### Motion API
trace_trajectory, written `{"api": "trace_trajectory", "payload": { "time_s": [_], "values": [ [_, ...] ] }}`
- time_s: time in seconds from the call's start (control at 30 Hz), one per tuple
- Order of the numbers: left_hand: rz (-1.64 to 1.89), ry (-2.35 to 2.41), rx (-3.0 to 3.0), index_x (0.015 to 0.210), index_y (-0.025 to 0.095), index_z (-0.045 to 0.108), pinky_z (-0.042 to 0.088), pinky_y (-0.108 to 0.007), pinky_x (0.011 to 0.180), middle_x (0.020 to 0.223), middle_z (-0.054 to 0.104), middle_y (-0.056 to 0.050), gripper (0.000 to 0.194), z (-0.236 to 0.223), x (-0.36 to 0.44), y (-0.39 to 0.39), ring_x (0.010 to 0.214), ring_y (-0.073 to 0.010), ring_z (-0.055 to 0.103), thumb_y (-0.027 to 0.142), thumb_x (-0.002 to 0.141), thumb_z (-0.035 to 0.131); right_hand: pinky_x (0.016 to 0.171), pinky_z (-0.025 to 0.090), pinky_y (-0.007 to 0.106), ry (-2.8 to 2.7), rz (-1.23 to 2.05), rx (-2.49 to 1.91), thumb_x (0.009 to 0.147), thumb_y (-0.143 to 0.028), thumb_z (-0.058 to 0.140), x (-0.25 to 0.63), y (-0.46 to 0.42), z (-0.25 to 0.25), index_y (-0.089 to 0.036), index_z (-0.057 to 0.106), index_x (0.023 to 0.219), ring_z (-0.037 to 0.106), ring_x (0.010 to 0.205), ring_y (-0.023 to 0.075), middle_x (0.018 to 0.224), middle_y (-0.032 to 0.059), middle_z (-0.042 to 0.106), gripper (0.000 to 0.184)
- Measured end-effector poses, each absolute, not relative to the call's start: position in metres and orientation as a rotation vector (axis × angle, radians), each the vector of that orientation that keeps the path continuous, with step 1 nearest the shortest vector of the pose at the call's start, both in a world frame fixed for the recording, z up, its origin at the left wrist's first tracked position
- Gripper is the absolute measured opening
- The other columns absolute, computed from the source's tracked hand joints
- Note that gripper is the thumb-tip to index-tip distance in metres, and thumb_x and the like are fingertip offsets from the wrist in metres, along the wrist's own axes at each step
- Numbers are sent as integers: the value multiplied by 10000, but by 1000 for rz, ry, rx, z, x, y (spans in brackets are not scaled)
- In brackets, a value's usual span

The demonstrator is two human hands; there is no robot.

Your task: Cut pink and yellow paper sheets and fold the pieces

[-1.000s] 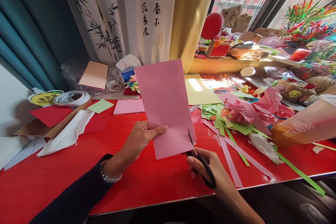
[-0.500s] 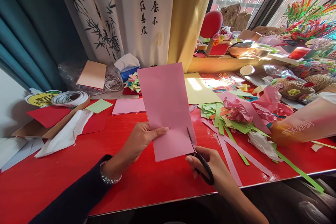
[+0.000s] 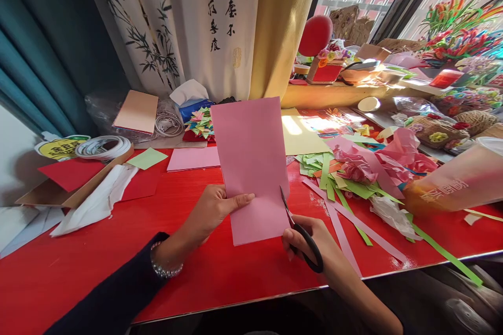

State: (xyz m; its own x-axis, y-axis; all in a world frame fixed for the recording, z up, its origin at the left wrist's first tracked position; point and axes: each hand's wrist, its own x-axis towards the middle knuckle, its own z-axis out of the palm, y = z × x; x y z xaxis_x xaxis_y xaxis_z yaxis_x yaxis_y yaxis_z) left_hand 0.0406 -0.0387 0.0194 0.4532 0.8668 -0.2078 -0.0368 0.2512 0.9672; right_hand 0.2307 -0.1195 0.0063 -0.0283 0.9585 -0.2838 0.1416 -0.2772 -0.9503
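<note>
A sheet of pink paper (image 3: 251,152) is held up above the red table (image 3: 220,293), tilted slightly. My left hand (image 3: 222,207) pinches its lower left edge, thumb on the front face and fingers hidden behind. In my right hand (image 3: 308,241) is a pair of scissors (image 3: 310,246) with black handles, my fingers through and around the loops. The blades point up and lie at the lower right edge of the paper, one of them in front of it. Part of the other blade is hidden.
Pink strips (image 3: 357,220) and green paper scraps (image 3: 353,188) lie to the right, beside crumpled pink paper (image 3: 396,157) and a tipped plastic cup (image 3: 451,183). A pink paper stack (image 3: 192,159) is behind my left hand. A cardboard tray (image 3: 74,196) stands at the left.
The pink paper has turned slightly clockwise and shifted a little to the right. My right hand and the scissors have also moved slightly right. Both hands keep their hold.
</note>
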Motion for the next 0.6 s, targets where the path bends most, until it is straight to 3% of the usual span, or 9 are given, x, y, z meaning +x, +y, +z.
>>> {"api": "trace_trajectory", "payload": {
  "time_s": [0.6],
  "values": [
    [740, 860, 1086, 892, 186, 751, 533, -231, 680, 817, 749, -35, 235, 19, 43, -42, 786, -175, 676, 328, 706, 748, 465, 284, 228, -1160, 1378, -1477, 632, -576, 698, 230, -116, 9, -175, 442, 601, 440, 469, 91, 524, -21, 476, 476]
  ]
}}
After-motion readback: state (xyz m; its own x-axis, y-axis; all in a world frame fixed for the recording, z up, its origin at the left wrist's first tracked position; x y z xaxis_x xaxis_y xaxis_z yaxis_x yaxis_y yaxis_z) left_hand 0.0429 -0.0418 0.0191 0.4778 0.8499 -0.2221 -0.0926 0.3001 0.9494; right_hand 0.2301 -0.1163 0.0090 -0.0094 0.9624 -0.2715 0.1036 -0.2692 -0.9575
